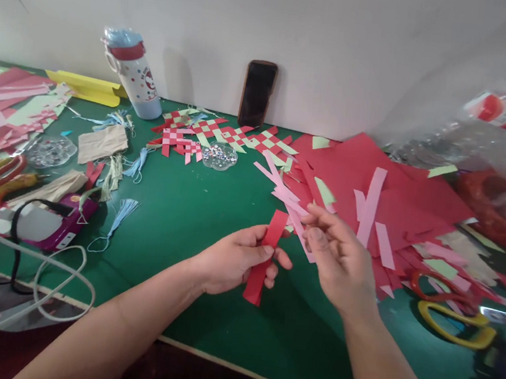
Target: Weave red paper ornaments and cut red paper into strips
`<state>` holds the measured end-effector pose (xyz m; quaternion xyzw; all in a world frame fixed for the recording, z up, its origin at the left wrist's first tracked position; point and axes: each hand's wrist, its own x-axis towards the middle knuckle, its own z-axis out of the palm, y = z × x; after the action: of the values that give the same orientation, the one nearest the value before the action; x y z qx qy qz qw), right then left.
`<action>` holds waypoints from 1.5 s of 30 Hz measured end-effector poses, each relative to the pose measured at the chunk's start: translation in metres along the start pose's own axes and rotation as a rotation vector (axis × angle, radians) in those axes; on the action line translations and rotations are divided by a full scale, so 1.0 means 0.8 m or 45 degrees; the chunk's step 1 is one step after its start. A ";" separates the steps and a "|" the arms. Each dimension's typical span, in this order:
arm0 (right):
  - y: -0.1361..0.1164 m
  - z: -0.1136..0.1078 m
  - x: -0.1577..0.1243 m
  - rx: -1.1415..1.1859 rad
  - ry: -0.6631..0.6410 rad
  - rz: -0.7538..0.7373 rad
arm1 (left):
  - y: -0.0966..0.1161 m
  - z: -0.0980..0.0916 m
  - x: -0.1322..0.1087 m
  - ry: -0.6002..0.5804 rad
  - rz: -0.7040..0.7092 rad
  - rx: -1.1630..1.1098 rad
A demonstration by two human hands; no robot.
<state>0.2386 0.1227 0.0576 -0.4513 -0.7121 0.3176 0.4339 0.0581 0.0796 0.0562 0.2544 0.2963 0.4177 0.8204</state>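
My left hand (239,258) is closed on a red paper strip (263,259), held upright above the green table (195,207). My right hand (338,253) pinches several pink paper strips (287,197) that fan out up and to the left. The two hands are close together, almost touching at the fingertips. Behind them lies a pile of red paper sheets (377,168) with loose pink and light green strips on it.
Woven red-and-green paper mats (223,133), a dish of googly eyes (219,156), a phone (257,94) against the wall and a bottle (135,74) stand at the back. Scissors (456,309) lie right. A glue gun (43,221), tassels and scissors lie left.
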 end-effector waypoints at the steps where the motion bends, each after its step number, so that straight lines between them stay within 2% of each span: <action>1: -0.001 0.000 -0.001 0.123 -0.110 0.112 | -0.001 0.000 0.000 -0.001 -0.002 0.041; 3: -0.004 0.002 -0.002 0.309 -0.352 0.278 | -0.005 0.000 0.001 -0.012 -0.017 0.136; 5: -0.007 0.007 -0.003 0.392 -0.456 0.387 | -0.009 0.000 0.002 -0.034 -0.031 0.191; 6: -0.007 0.009 -0.004 0.397 -0.424 0.415 | -0.011 0.001 0.002 -0.045 -0.045 0.189; 11: 0.002 0.008 0.001 0.293 0.038 0.381 | -0.013 0.001 0.001 -0.085 -0.188 0.062; 15: 0.012 0.001 0.003 0.301 0.138 0.385 | -0.011 -0.001 0.000 -0.134 -0.253 0.029; 18: 0.010 -0.001 0.002 0.396 -0.001 0.379 | -0.009 -0.002 0.000 -0.136 -0.236 0.007; 22: 0.000 0.004 0.000 0.420 -0.405 0.442 | -0.004 -0.001 0.000 -0.115 -0.154 0.031; 24: -0.004 0.006 -0.002 0.363 -0.466 0.448 | -0.002 0.001 0.000 -0.094 -0.136 0.065; 26: -0.004 0.008 -0.003 0.324 -0.346 0.395 | -0.002 0.001 0.000 -0.034 -0.135 0.110; 30: 0.008 0.006 -0.003 0.359 0.080 0.344 | -0.004 0.001 0.003 0.122 -0.071 0.190; 32: 0.013 0.006 -0.003 0.405 0.166 0.360 | -0.005 0.001 0.005 0.167 -0.021 0.199; 41: 0.002 0.013 -0.005 0.640 0.161 0.316 | -0.010 -0.003 0.009 0.257 0.110 0.273; 43: 0.001 0.012 -0.004 0.678 0.087 0.320 | -0.009 -0.003 0.009 0.270 0.137 0.293; 45: 0.002 0.011 -0.006 0.650 -0.064 0.345 | -0.007 -0.002 0.008 0.281 0.170 0.322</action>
<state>0.2322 0.1186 0.0509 -0.4104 -0.5530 0.5527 0.4693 0.0630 0.0822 0.0495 0.3271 0.4172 0.4561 0.7148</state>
